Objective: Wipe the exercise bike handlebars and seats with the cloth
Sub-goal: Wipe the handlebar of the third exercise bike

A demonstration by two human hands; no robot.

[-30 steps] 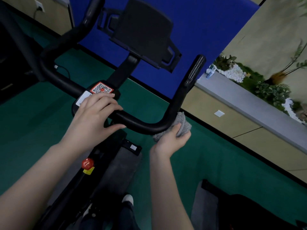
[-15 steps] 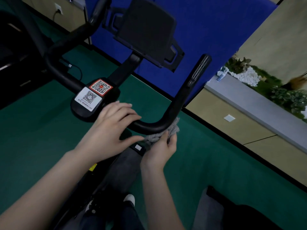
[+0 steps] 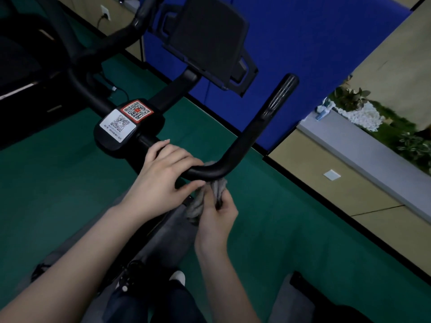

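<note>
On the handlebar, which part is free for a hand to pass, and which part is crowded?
Free: the right upright grip, from the bend up to its tip, and the bar left of the QR sticker block. Crowded: the bar just right of that block, where the left hand rests and the right hand grips the cloth.

cloth [image 3: 219, 190]: mostly hidden by right hand [image 3: 215, 220] | handlebar [image 3: 245, 141]: left end cut off | sticker text: unreadable

Open air beyond the handlebar [image 3: 245, 141]; console [image 3: 210, 36] crowds above.
</note>
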